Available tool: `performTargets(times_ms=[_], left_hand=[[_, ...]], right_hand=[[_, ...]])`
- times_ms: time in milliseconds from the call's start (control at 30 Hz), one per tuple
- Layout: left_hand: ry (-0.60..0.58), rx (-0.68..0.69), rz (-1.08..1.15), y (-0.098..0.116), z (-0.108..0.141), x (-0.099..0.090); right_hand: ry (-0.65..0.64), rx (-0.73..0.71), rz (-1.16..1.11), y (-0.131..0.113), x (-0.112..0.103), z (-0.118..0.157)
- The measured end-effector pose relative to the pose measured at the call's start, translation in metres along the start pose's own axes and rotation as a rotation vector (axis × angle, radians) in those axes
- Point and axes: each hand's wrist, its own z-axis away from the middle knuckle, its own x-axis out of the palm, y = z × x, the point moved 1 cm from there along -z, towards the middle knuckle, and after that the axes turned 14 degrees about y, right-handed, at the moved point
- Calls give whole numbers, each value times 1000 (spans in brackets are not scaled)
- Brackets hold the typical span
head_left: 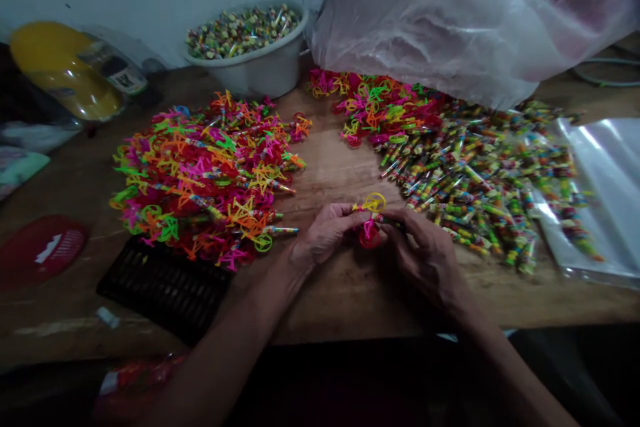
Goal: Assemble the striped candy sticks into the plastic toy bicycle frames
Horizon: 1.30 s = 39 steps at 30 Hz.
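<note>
Near the table's front edge, my left hand (pixel 327 230) pinches a small plastic toy bicycle (pixel 369 221) between thumb and fingers. It has a pink frame, with one yellow and one red wheel. My right hand (pixel 427 247) is closed around a thin candy-filled tube (pixel 393 221), mostly hidden by the fingers. The tube's end meets the toy bicycle; whether they are joined I cannot tell. Left of my hands lies a heap of bright toy bicycles (pixel 200 173), some with tubes attached. To the right spreads a pile of loose candy tubes (pixel 470 180).
A white tub (pixel 250 73) full of small candy tubes stands against the wall. A large clear plastic bag (pixel 425 20) lies over more toy bicycles (pixel 380 107). A black slotted tray (pixel 160 287), a red fan-shaped piece (pixel 45 247) and clear plastic sheets (pixel 607 180) flank the piles.
</note>
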Motion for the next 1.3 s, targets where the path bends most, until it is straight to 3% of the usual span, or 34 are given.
performTargets(times_ms=[267,400,500,567,633,667,700,733,800,867,967,1033,1067,1133,1167,1233,1300], left_hand=[[37,17,-36,2,2,7],[19,26,-65,-2,3,12],[63,70,-91,13,10,1],[209,237,-180,44,21,-22],[494,504,-361,91,37,-57],[696,627,-497,117,47,-76],[840,691,-686,141,57,-95],[987,715,-859,164,65,-111],[1144,668,-1259,194,74,-137],[1270,676,-1589,205,72,-147],[1422,894,-1792,195,46,-127],[1317,1022,-1744,179,16,-94],[1145,1029,-1689,172,-1,-75],[837,912,-1515,158,-38,-38],[764,815,-1429,153,-55,-22],[736,716,-1364,146,-87,1],[723,638,-1315,141,-112,11]], right_hand=[[-128,-222,66,3,-13,-1],[-104,-150,95,-7,-13,2],[-64,-34,84,-11,-10,-3],[-79,-1,108,-7,-9,-16],[-87,-58,231,2,-11,-37],[-93,-116,326,8,-12,-48],[-115,-183,427,15,-11,-58],[-150,-249,529,21,-9,-68],[-235,-349,674,33,0,-80],[-267,-391,740,44,11,-84],[-249,-389,764,59,26,-79],[-253,-387,776,68,32,-76],[-263,-394,779,71,32,-76],[-284,-407,777,74,30,-78],[-291,-409,765,73,27,-80],[-300,-397,700,66,19,-84],[-282,-373,568,57,10,-86]])
